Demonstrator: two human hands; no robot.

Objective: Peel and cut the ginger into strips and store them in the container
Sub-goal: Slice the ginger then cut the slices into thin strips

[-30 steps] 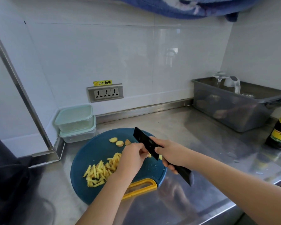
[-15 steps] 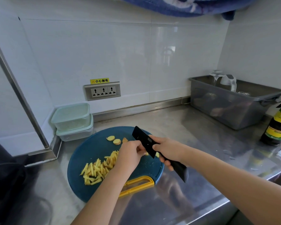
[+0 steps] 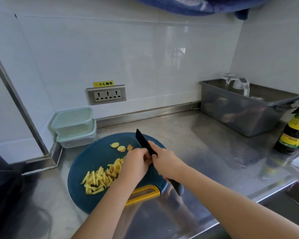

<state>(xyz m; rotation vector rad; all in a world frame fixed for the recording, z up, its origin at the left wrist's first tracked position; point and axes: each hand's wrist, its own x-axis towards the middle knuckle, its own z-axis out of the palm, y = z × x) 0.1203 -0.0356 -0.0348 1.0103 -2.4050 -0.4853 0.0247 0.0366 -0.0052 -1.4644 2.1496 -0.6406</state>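
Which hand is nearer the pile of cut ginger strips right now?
Left. The left hand sits at the right end of the ginger strips, hiding some of them; the right hand grips the knife farther right, beyond the left hand.

Free counter (image 3: pixel 205 152) between board (image 3: pixel 93 161) and bin (image 3: pixel 240 116); containers (image 3: pixel 72 123) behind board.

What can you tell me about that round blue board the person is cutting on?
The board is round, dark teal and looks like plastic, with a yellow loop handle at its near edge. It lies flat on the steel counter, just in front of two stacked containers. A pile of ginger strips lies on its left part and three ginger slices near its far side. The left hand is over its middle, beside the knife gripped by the right hand.
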